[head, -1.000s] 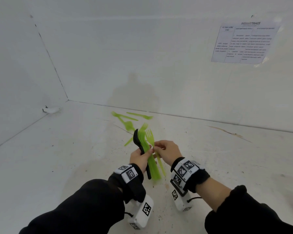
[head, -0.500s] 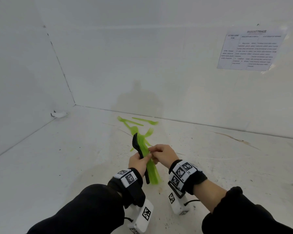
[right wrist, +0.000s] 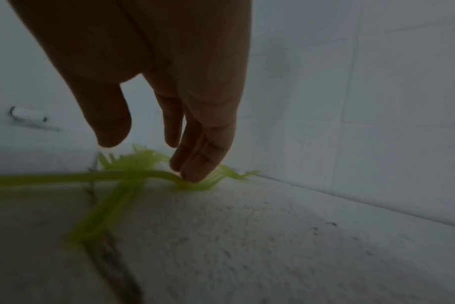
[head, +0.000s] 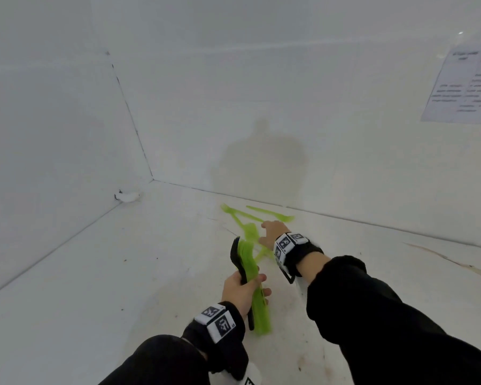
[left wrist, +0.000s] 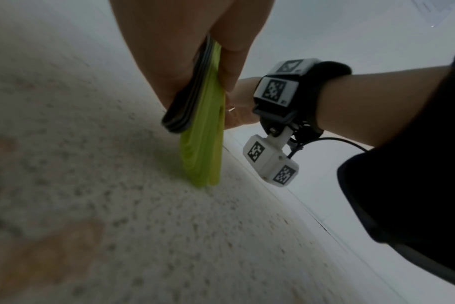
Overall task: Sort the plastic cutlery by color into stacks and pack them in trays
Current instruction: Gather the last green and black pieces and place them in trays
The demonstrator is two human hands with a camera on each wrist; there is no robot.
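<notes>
My left hand [head: 240, 290] grips a stack of cutlery upright: green pieces [head: 249, 261] beside black pieces [head: 238, 259]. In the left wrist view the green handles [left wrist: 203, 156] stand with their ends on the white floor and the black handles [left wrist: 181, 115] lie against them. My right hand [head: 271, 232] reaches forward over several loose green forks [head: 261, 215] lying on the floor near the back wall. In the right wrist view its fingers [right wrist: 203, 156] are straight and the tips touch a green fork [right wrist: 195, 184]; the thumb [right wrist: 109, 123] is apart.
White walls close the floor at the back and left. A small white object [head: 128, 196] lies in the left corner. A printed sheet [head: 464, 84] hangs on the back wall at right. No tray is in view.
My right hand has left the stack and stretched forward to the loose green forks. The left hand has dropped lower with the stack, its handle ends now on the floor.
</notes>
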